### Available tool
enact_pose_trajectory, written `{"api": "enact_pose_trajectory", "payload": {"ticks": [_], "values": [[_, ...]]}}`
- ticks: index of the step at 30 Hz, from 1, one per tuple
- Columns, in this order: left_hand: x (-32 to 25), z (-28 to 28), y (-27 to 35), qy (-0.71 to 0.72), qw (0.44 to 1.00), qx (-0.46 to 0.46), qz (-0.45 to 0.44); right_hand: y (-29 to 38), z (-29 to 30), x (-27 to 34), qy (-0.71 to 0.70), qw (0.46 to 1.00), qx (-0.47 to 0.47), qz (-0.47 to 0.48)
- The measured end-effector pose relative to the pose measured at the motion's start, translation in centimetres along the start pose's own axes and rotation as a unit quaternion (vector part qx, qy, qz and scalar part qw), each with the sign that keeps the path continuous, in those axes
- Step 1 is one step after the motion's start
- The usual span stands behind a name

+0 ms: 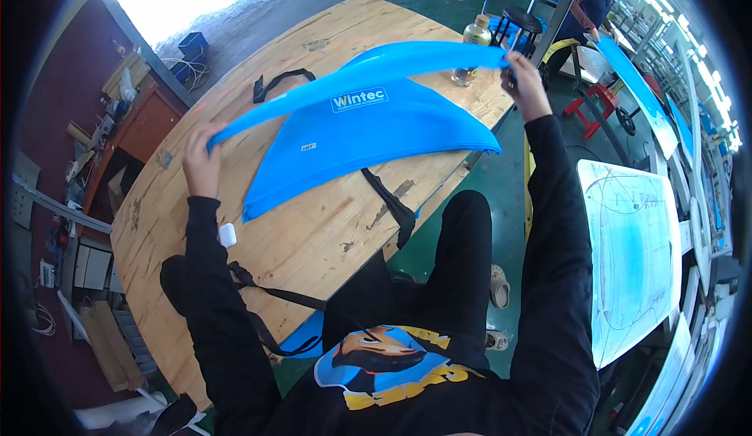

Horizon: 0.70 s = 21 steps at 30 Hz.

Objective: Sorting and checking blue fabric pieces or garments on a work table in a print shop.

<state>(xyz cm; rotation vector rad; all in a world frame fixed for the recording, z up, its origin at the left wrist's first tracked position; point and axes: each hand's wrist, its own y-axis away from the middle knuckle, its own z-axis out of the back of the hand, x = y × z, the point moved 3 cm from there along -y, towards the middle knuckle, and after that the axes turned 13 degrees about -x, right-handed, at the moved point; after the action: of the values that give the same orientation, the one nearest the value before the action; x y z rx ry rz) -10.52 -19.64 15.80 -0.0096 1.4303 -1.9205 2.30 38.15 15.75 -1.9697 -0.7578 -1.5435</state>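
My left hand (204, 157) grips one end of a blue fabric piece (364, 69), raised above the wooden table. The other end is held by my right hand (526, 83), near the table's right edge, so the piece spans between both hands. Beneath it lies a stack of blue fabric panels (364, 127) with a printed Wintec logo and a small label. One black strap (388, 201) runs from under the stack over the near edge; another black strap (285, 77) shows behind it. A white earbud case (227, 235) rests beside my left forearm.
The wooden tabletop (317, 230) carries a bottle (477, 33) at its far right corner. A black stool (521, 22) stands beyond. At right are a printed board (631, 254) and a red stool (593, 110). A co-worker (587, 7) handles a blue-topped board farther back.
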Motion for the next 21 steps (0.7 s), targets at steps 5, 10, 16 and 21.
{"api": "enact_pose_trajectory", "payload": {"ticks": [5,10,16,21], "values": [[1.8,-2.3,6.8,-0.039,0.996,0.085,0.010,0.0,4.1,-8.7,0.207,0.978,0.029,-0.028],[2.4,-2.9,10.7,-0.078,0.988,0.131,0.009,1.2,5.3,-11.4,0.272,0.962,0.018,-0.006],[2.2,-1.9,10.6,-0.075,0.991,0.109,-0.003,2.3,5.3,-11.3,0.182,0.983,-0.002,0.003],[2.2,-2.3,11.6,-0.072,0.987,0.140,0.012,2.5,8.6,-14.2,0.330,0.931,-0.037,0.154]]}}
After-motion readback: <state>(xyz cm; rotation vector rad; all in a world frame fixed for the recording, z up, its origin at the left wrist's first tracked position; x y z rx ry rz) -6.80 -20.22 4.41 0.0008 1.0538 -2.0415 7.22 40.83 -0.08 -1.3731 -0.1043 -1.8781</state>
